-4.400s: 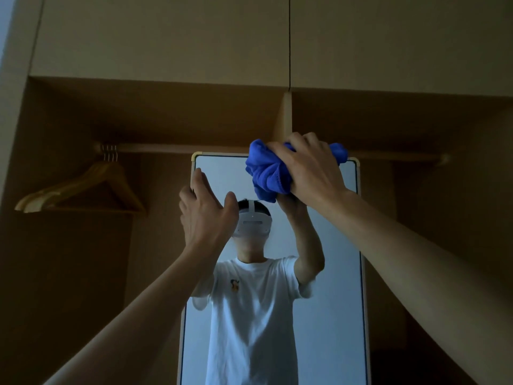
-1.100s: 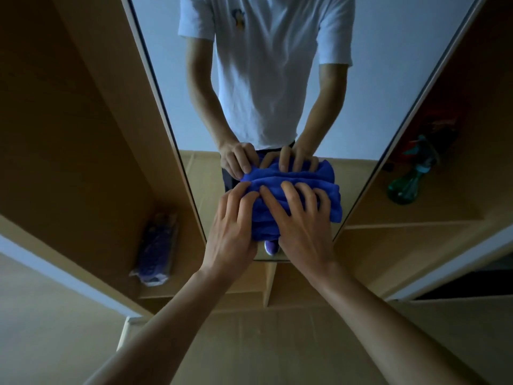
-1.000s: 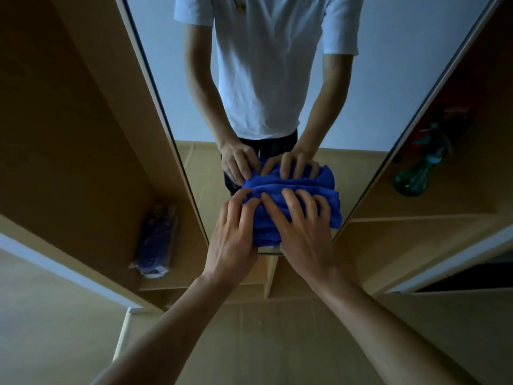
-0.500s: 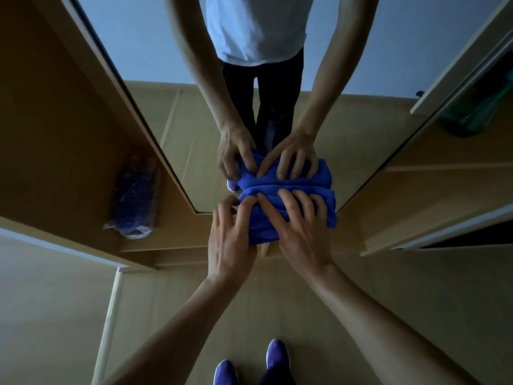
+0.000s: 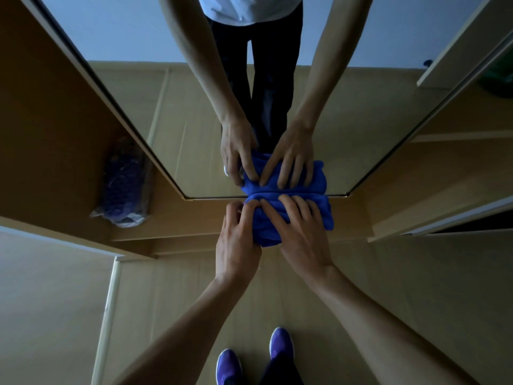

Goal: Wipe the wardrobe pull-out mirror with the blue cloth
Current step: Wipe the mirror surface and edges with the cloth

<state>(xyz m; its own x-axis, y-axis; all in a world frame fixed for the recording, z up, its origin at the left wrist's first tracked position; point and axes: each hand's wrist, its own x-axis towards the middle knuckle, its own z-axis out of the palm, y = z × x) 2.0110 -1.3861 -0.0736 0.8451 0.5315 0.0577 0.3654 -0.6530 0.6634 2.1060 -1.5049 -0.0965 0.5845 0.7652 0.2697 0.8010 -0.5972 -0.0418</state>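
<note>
The pull-out mirror (image 5: pixel 177 112) stands between the wardrobe's wooden panels, and its bottom edge crosses the middle of the view. The bunched blue cloth (image 5: pixel 319 212) lies against the glass at that bottom edge, near the right corner. My right hand (image 5: pixel 302 234) presses on the cloth with its fingers spread flat. My left hand (image 5: pixel 236 240) rests beside it, fingertips on the cloth's left end. The mirror reflects both hands, the cloth and my legs.
A plastic-wrapped bundle (image 5: pixel 122 187) lies on the wardrobe floor left of the mirror. A green bottle (image 5: pixel 499 76) shows partly on the shelf at the right. An open door edge (image 5: pixel 111 301) stands at the left. My purple shoes (image 5: pixel 280 345) are on the wooden floor.
Both hands have slid the cloth down the glass from the mirror's top to its bottom edge. The view has tilted down, so my shoes now show.
</note>
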